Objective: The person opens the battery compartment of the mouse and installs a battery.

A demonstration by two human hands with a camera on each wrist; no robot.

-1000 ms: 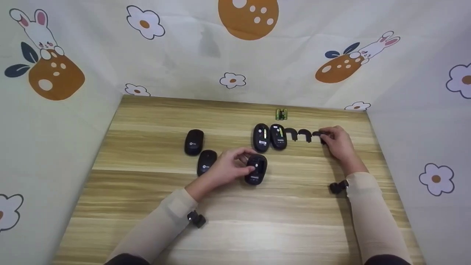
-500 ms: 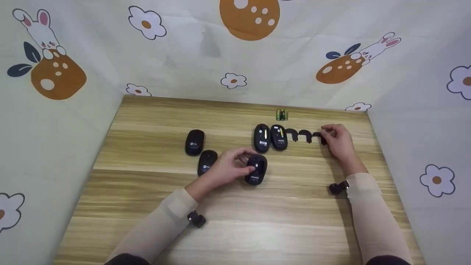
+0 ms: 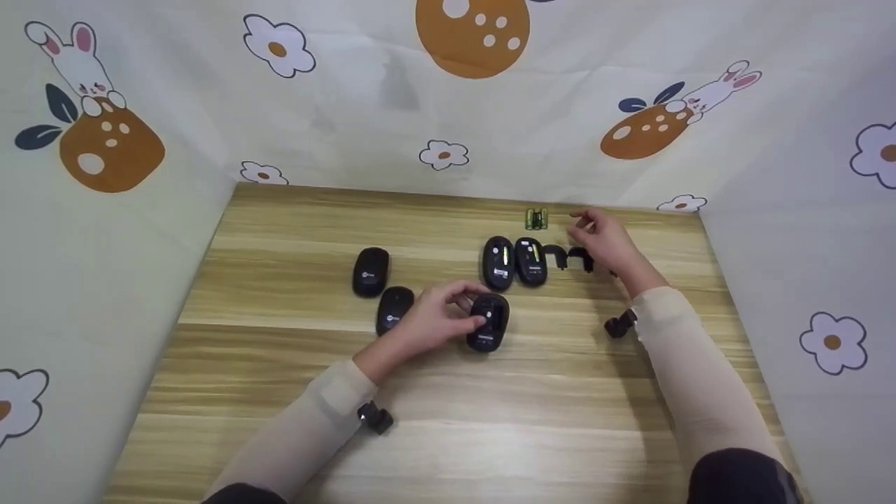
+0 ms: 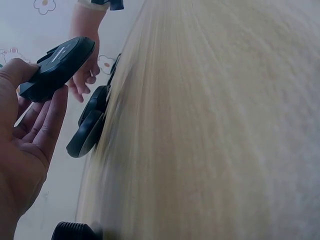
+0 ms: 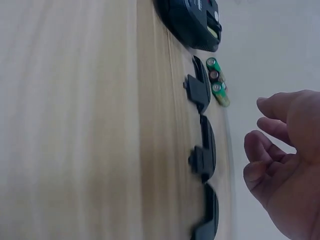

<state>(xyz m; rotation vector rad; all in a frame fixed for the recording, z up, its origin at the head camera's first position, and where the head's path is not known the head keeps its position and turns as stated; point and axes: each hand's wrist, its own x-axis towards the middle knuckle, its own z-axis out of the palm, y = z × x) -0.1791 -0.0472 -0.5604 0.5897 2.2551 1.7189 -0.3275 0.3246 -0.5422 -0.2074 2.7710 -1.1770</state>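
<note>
My left hand (image 3: 437, 318) holds a black computer mouse (image 3: 488, 332) bottom side up, its battery slot uncovered. In the left wrist view, the thumb and fingers grip the edges of the mouse above the table. My right hand (image 3: 607, 241) hovers over the back right of the table, holding nothing, fingers loosely bent. To its left lie several green batteries (image 3: 537, 219) side by side. Below it in the right wrist view is a row of black battery covers (image 5: 208, 152); the arm mostly hides the third in the head view.
Two overturned mice, one (image 3: 498, 262) beside the other (image 3: 531, 261), each show a battery in the slot. Two more mice, one farther back (image 3: 371, 271) and one partly behind the left hand (image 3: 393, 306), sit right side up. A patterned cloth wall (image 3: 364, 126) borders the table.
My right hand has let go of the rightmost battery cover and moved up and left, toward the batteries. The left hand and its mouse have stayed in place.
</note>
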